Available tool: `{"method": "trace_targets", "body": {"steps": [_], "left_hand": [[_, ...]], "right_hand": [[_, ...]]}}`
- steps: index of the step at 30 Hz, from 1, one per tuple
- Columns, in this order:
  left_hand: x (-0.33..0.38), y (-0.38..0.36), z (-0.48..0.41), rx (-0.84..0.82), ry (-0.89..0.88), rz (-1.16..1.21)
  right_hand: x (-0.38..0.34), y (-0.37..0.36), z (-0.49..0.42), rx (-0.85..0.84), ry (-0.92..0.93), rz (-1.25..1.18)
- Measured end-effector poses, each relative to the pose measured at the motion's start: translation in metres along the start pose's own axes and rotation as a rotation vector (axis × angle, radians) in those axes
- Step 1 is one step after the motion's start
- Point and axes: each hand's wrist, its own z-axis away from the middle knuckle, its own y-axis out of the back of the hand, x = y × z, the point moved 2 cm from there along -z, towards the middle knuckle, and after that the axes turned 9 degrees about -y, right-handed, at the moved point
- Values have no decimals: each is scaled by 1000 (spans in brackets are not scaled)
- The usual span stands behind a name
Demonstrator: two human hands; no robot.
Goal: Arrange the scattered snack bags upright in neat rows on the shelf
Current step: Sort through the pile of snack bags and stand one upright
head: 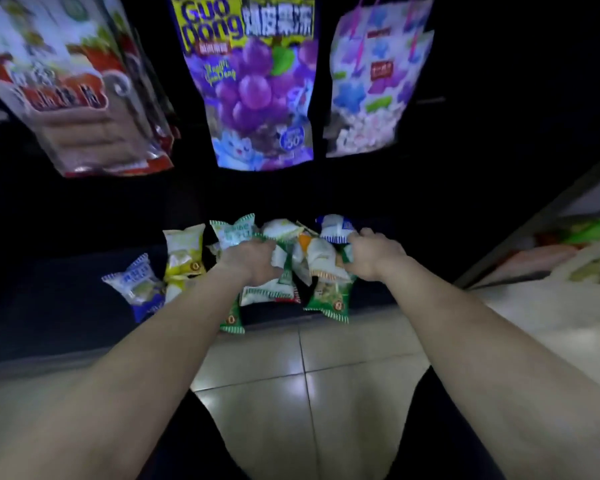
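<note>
Several small snack bags lie in a heap on a low dark shelf (pixel 66 317). My left hand (pixel 252 259) is closed on a green-and-white bag (pixel 281 271) in the middle of the heap. My right hand (pixel 371 256) grips a white-and-orange bag (pixel 321 258) from the right side. A green bag (pixel 329 299) hangs over the shelf's front edge below my right hand. Left of my hands, a yellow bag (pixel 182 258) stands roughly upright and a blue-and-white bag (pixel 137 284) leans beside it. Another blue-and-white bag (pixel 335 226) sits behind my right hand.
Above hang large packs: a red-and-white one (pixel 70 88), a purple grape jelly bag (pixel 257 84) and a pastel candy bag (pixel 374 81). A neighbouring shelf with goods (pixel 568 251) stands at the right. A tiled floor (pixel 291 375) lies under my arms.
</note>
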Motion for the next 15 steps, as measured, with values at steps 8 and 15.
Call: {"method": "trace_targets", "body": {"steps": [8, 15], "left_hand": [[36, -38, 69, 35, -13, 5], [52, -25, 75, 127, -67, -49]], "right_hand": [[31, -33, 69, 24, 29, -85], [60, -32, 78, 110, -28, -94]]}}
